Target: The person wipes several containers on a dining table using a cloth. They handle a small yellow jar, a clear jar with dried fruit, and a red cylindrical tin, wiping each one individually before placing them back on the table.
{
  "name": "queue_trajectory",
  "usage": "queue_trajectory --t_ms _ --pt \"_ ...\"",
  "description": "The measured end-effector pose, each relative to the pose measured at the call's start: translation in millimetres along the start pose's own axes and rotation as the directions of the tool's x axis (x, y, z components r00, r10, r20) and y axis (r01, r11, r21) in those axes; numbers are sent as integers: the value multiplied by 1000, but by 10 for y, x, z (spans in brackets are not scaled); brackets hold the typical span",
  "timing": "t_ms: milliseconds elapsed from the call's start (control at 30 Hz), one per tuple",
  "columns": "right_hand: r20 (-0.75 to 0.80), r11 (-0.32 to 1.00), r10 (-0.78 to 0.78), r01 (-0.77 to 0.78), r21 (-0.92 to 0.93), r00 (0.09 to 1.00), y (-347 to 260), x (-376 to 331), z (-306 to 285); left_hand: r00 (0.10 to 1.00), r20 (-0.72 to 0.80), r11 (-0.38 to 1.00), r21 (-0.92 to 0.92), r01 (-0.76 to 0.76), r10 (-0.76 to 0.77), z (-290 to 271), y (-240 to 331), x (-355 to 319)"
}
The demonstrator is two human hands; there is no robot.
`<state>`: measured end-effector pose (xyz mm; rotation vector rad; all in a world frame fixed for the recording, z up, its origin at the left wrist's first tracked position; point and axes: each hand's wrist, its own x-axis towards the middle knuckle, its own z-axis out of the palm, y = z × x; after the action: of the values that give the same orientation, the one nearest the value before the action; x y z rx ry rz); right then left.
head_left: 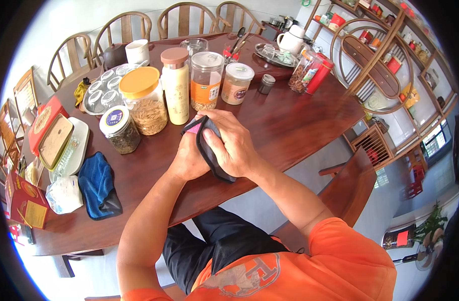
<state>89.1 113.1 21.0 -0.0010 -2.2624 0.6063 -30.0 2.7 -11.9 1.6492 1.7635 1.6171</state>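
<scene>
Over the near edge of the table, my left hand (190, 158) and my right hand (233, 145) are closed together around a grey cloth (220, 168) with black edging and a pink patch. My right thumb presses on the cloth from above. The left fingers are mostly hidden behind it, and whether anything is wrapped inside cannot be seen. Just beyond my hands stand a pale yellow bottle (175, 98) with a brown cap, a clear jar (206, 83) with an orange label, and a white-lidded jar (237, 85). A yellow-lidded jar (146, 110) and a small jar of dark contents (121, 133) are to their left.
A blue cloth (96, 183) lies on the dark wooden table (299, 133), beside a white plastic pack (64, 194) and trays. Farther back are a tray of glasses (109, 86), a white kettle (291, 40) and a red canister (319, 76). Wooden chairs line the wall.
</scene>
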Motion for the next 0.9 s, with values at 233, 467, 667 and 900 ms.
queue_trajectory --t_ms 233,467,667,900 --pt "-14 824 333 -284 491 943 46 -73 103 993 -118 998 54 19 -13 52 -8 35" --pt "-32 550 615 -400 734 788 312 -286 290 982 -161 995 -6 98 -98 60 119 24" --pt "-351 836 502 -548 -38 790 797 -378 -141 945 -227 971 -21 236 -235 -59 132 40" --pt "81 982 32 -47 183 996 18 -341 -145 936 -264 963 -201 181 -232 -6 212 -7"
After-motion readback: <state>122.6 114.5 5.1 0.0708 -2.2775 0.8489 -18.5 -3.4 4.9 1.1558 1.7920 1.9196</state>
